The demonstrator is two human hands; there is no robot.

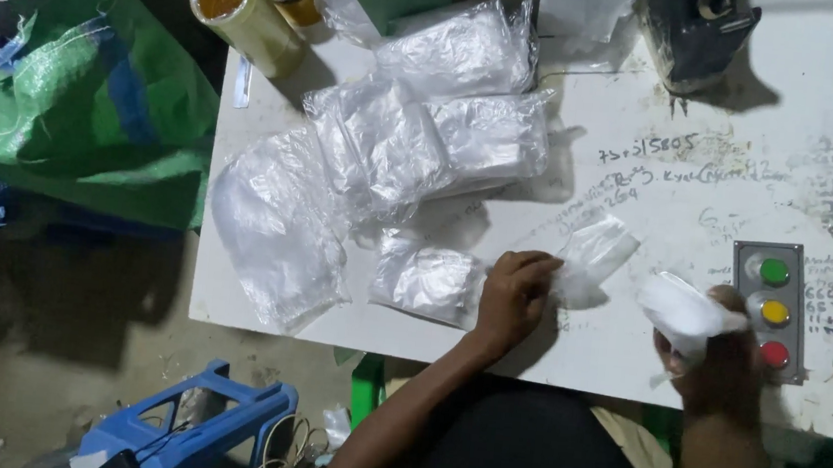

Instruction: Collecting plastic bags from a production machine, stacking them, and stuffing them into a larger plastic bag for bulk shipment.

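Clear plastic bag (590, 257), small and empty-looking, lies flat on the white table (666, 135) just in front of the person; left hand (515, 295) pinches its near edge, fingers curled down onto it. Right hand (722, 356) is closed around a crumpled white bundle (683, 310), looks like more thin plastic or a soft white piece, can't tell which. That hand sits right beside a grey control box (771, 310) with green, yellow and red buttons, possibly touching it. Left of the held bag: one filled clear packet (425, 280) close by, then a loose heap of filled packets (447, 116) further up the table, plus a flat stack of empty bags (277, 222) at the left edge. Judging by that: several packets appear done, one bag in hand not yet filled, plenty of empties left. Far edge: tape rolls (250, 14), a dark machine (695, 33). Green woven sack (76, 104) off the table's left, blue crate (189, 425) on the floor
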